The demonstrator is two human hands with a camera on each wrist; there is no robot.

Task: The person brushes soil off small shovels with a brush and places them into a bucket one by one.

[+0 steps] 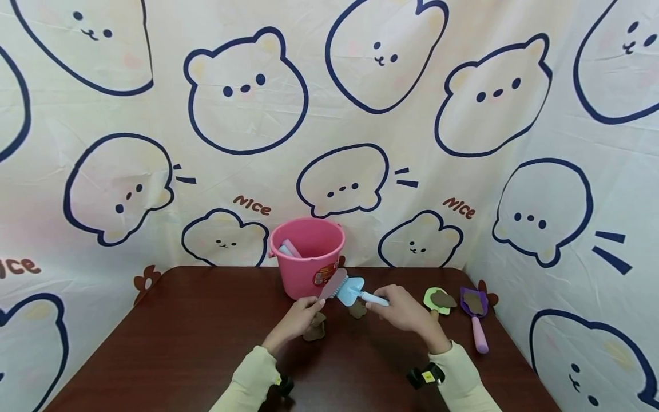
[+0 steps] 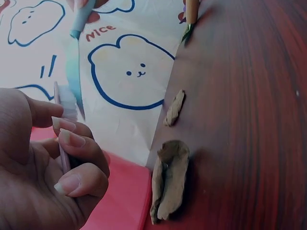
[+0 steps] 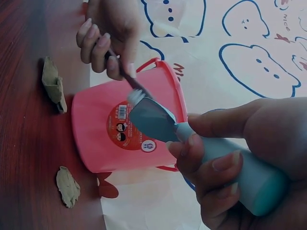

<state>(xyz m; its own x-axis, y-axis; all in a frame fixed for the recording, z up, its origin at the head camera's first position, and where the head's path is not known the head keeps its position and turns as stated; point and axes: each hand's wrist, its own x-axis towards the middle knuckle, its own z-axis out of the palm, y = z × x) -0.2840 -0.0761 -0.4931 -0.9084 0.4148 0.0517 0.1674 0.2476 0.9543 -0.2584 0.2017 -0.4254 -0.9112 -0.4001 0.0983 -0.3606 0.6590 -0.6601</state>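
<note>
My left hand point(image 1: 296, 320) grips a small pinkish brush point(image 1: 336, 279) with pale bristles point(image 2: 68, 101). In my right hand point(image 1: 405, 312) is the light blue handle of a toy trowel point(image 1: 350, 290), held up in the air. The brush's bristles meet the trowel's blade point(image 3: 152, 119) or lie just beside it; in the right wrist view they overlap at the blade's edge. Behind both hands stands a pink bucket point(image 1: 296, 280) with tools point(image 1: 289, 249) inside. Brown clay-like lumps lie on the table below, a folded one point(image 2: 172, 179) and a smaller one point(image 2: 175, 108).
To the right on the dark wooden table point(image 1: 195, 337) lies a green tool point(image 1: 428, 297) bearing a brown lump. Beside it is a purple shovel point(image 1: 482, 297) with a pink handle and another lump on it. A printed cloth point(image 1: 247, 183) hangs behind the table.
</note>
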